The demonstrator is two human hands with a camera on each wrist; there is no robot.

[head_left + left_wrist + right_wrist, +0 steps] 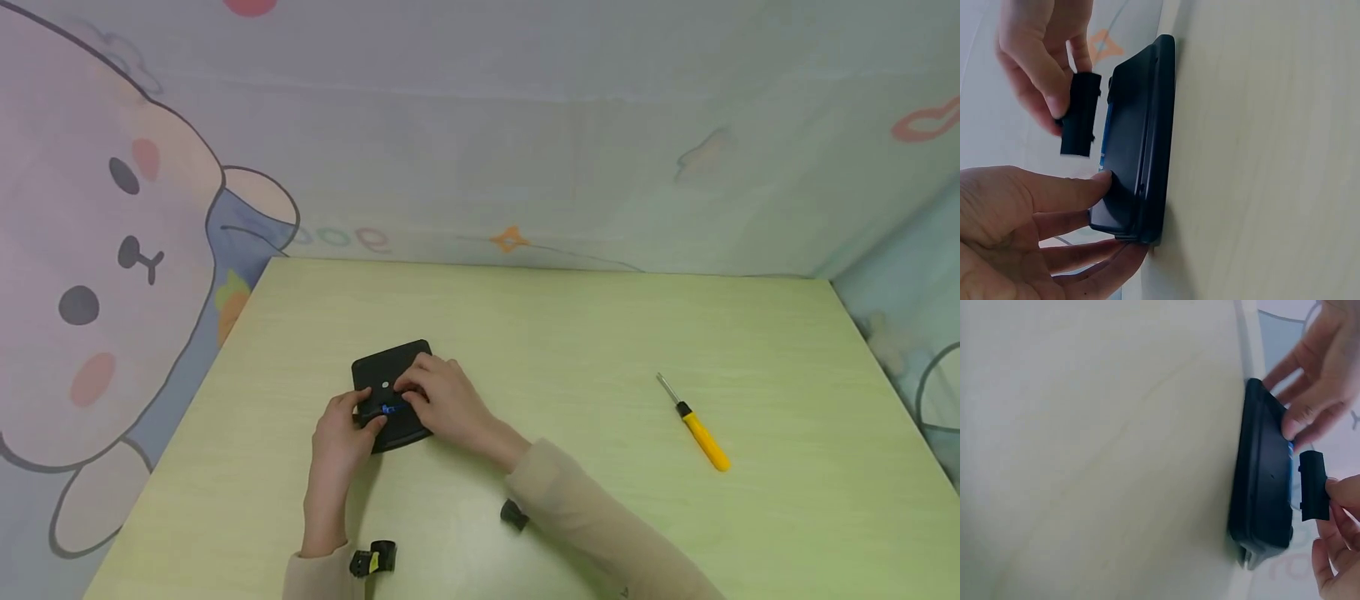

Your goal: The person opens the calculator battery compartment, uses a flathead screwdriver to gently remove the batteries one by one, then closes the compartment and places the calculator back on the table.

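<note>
A flat black device (390, 364) lies on the table with a round pale spot on its upturned face. Blue shows in a slot there, like a battery (388, 409). My left hand (340, 433) holds the device at its left end, thumb on the upper face and fingers at the end edge, as the left wrist view shows. Between thumb and fingers, my right hand (452, 407) pinches a small, slightly curved black battery cover (1082, 115) with little tabs along one side. In the right wrist view the cover (1314, 487) stands just apart from the device, near the blue.
A screwdriver (701, 433) with a yellow handle lies to the right on the pale table (570, 333). Small black pieces (382, 556) show close to the two sleeves. Behind the table hangs a printed cloth (450, 150).
</note>
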